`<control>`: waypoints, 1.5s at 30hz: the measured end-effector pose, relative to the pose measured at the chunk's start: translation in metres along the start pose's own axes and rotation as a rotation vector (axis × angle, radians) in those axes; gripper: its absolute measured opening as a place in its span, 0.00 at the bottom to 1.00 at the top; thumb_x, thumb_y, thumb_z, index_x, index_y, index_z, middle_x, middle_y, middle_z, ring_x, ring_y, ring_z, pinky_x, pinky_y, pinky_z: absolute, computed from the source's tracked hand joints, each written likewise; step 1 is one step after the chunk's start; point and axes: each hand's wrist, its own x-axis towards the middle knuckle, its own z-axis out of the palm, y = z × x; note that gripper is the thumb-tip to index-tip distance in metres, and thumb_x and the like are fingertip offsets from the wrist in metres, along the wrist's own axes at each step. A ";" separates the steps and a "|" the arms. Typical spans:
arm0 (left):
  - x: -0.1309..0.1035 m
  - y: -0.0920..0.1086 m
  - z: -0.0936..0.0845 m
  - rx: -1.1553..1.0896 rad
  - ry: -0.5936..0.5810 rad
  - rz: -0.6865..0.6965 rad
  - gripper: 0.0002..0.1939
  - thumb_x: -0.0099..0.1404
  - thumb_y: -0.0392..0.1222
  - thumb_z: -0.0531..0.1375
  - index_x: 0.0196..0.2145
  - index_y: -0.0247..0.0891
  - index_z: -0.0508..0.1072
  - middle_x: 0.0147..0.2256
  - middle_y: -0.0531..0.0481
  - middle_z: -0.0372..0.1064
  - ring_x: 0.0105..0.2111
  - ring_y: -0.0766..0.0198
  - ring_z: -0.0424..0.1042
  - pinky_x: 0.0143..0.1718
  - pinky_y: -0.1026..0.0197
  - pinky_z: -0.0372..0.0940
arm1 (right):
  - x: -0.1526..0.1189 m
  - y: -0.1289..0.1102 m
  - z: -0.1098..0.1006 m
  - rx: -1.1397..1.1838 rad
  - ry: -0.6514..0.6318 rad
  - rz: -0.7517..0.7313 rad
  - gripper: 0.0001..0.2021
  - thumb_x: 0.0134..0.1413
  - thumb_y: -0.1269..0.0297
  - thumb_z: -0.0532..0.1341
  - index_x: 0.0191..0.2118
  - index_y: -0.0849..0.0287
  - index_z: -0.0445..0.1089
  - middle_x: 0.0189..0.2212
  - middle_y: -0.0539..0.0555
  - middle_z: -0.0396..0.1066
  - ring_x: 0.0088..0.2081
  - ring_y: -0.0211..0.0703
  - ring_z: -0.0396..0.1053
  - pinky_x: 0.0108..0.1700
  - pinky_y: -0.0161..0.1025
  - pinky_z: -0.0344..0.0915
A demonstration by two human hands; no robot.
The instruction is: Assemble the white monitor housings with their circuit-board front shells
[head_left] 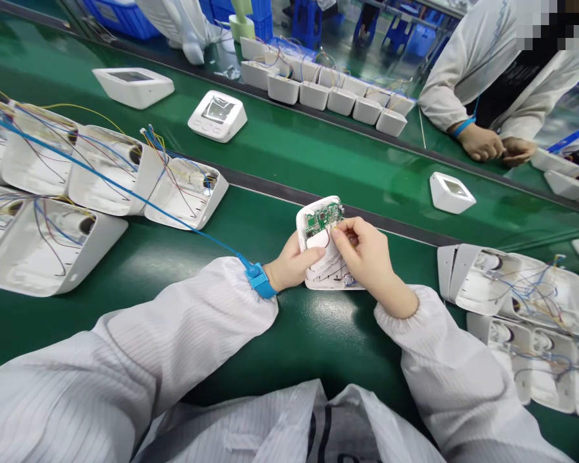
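In front of me is a white monitor housing (318, 278), its inside turned up toward me and tilted. A green circuit board (322, 218) sits in its upper part, and thin wires run below the board. My left hand (293, 262) grips the housing by its left side, thumb over the inner face. Thumb and forefinger of my right hand (365, 249) pinch together at the board's lower edge. Between those fingertips shows a tiny pale-yellow piece that looks like a wire connector (334, 226); the fingers partly hide it.
Open white housings with loose wires (186, 193) stand at left, and more housings (492, 276) at right. Closed monitors (218, 116) lie on the green belt (289, 154) ahead. A blue wrist-strap cord (174, 220) crosses from the left. Opposite sits a co-worker (463, 83), hands together.
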 end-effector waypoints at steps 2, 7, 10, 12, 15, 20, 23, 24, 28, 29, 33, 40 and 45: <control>0.000 0.000 -0.001 0.013 0.002 0.001 0.28 0.54 0.48 0.68 0.52 0.39 0.72 0.49 0.44 0.72 0.53 0.46 0.68 0.58 0.45 0.61 | 0.000 0.000 0.000 -0.002 0.021 0.000 0.07 0.60 0.60 0.59 0.33 0.56 0.70 0.31 0.51 0.74 0.30 0.39 0.69 0.36 0.38 0.66; 0.001 -0.001 -0.002 0.040 -0.017 -0.012 0.26 0.54 0.49 0.67 0.49 0.38 0.73 0.47 0.44 0.73 0.49 0.48 0.71 0.55 0.45 0.63 | -0.001 0.000 0.001 0.025 0.109 0.033 0.06 0.56 0.59 0.62 0.33 0.55 0.73 0.31 0.51 0.76 0.30 0.41 0.71 0.37 0.40 0.69; 0.000 -0.001 -0.001 0.072 -0.022 0.005 0.24 0.55 0.49 0.66 0.48 0.37 0.73 0.46 0.44 0.73 0.47 0.49 0.71 0.54 0.46 0.64 | -0.003 0.000 0.001 0.027 0.138 0.021 0.07 0.57 0.59 0.62 0.33 0.55 0.75 0.32 0.52 0.77 0.31 0.41 0.72 0.38 0.40 0.69; -0.001 -0.001 -0.001 0.105 -0.026 0.009 0.22 0.57 0.50 0.65 0.47 0.38 0.74 0.44 0.45 0.73 0.46 0.50 0.71 0.53 0.46 0.65 | -0.003 0.000 0.001 0.009 0.145 0.004 0.07 0.57 0.60 0.62 0.33 0.55 0.75 0.33 0.52 0.78 0.32 0.42 0.73 0.38 0.41 0.70; -0.002 -0.001 -0.001 0.145 -0.033 0.022 0.20 0.59 0.50 0.64 0.46 0.38 0.74 0.42 0.46 0.74 0.44 0.51 0.72 0.52 0.46 0.65 | -0.004 0.000 0.001 -0.030 0.142 -0.024 0.08 0.59 0.60 0.61 0.34 0.55 0.76 0.33 0.52 0.78 0.33 0.42 0.74 0.38 0.41 0.70; -0.004 -0.002 0.001 0.139 -0.045 0.041 0.22 0.60 0.51 0.63 0.49 0.38 0.73 0.44 0.45 0.74 0.47 0.49 0.71 0.55 0.45 0.63 | -0.005 0.000 0.003 -0.087 0.182 -0.135 0.09 0.61 0.61 0.59 0.33 0.56 0.75 0.32 0.52 0.78 0.32 0.41 0.74 0.37 0.39 0.68; -0.004 -0.002 0.003 0.130 -0.054 0.046 0.23 0.61 0.51 0.62 0.51 0.38 0.72 0.46 0.44 0.73 0.48 0.49 0.71 0.57 0.45 0.62 | -0.006 -0.002 0.003 -0.088 0.179 -0.109 0.09 0.61 0.61 0.59 0.32 0.56 0.75 0.31 0.52 0.78 0.33 0.41 0.74 0.37 0.39 0.68; -0.004 -0.002 0.003 0.124 -0.059 0.042 0.23 0.61 0.51 0.62 0.51 0.38 0.72 0.45 0.45 0.73 0.48 0.49 0.71 0.57 0.45 0.62 | -0.006 -0.002 0.003 -0.089 0.174 -0.083 0.09 0.60 0.60 0.60 0.32 0.56 0.75 0.32 0.52 0.78 0.33 0.41 0.74 0.37 0.39 0.68; -0.002 -0.002 0.002 0.103 -0.062 0.020 0.22 0.60 0.51 0.63 0.49 0.36 0.73 0.44 0.45 0.74 0.47 0.49 0.71 0.55 0.46 0.64 | -0.005 -0.002 0.004 -0.089 0.169 -0.009 0.08 0.58 0.60 0.61 0.32 0.55 0.75 0.32 0.50 0.78 0.33 0.41 0.74 0.37 0.38 0.68; -0.002 -0.002 0.002 0.102 -0.057 0.016 0.23 0.60 0.51 0.63 0.49 0.36 0.73 0.44 0.44 0.74 0.47 0.49 0.71 0.54 0.46 0.64 | -0.005 -0.002 0.004 -0.081 0.170 -0.009 0.07 0.58 0.60 0.61 0.32 0.55 0.75 0.32 0.50 0.78 0.33 0.41 0.74 0.37 0.38 0.68; -0.003 -0.001 0.001 0.095 -0.046 0.007 0.24 0.59 0.51 0.64 0.49 0.36 0.73 0.45 0.44 0.74 0.48 0.49 0.71 0.55 0.45 0.64 | -0.005 -0.002 0.004 -0.018 0.175 -0.020 0.07 0.58 0.61 0.61 0.33 0.55 0.75 0.32 0.50 0.78 0.33 0.41 0.74 0.38 0.39 0.69; -0.004 -0.007 0.000 0.096 -0.044 0.016 0.26 0.59 0.52 0.63 0.52 0.37 0.71 0.44 0.44 0.75 0.51 0.47 0.70 0.58 0.44 0.61 | -0.007 -0.002 0.005 -0.014 0.194 -0.060 0.07 0.58 0.62 0.61 0.33 0.55 0.75 0.30 0.50 0.78 0.31 0.40 0.73 0.36 0.39 0.69; -0.004 -0.008 0.001 0.099 -0.065 0.039 0.26 0.61 0.52 0.62 0.54 0.38 0.70 0.43 0.45 0.74 0.48 0.50 0.71 0.59 0.45 0.60 | -0.007 -0.004 0.007 -0.036 0.228 -0.101 0.07 0.59 0.62 0.61 0.32 0.56 0.74 0.29 0.50 0.77 0.30 0.39 0.73 0.34 0.38 0.67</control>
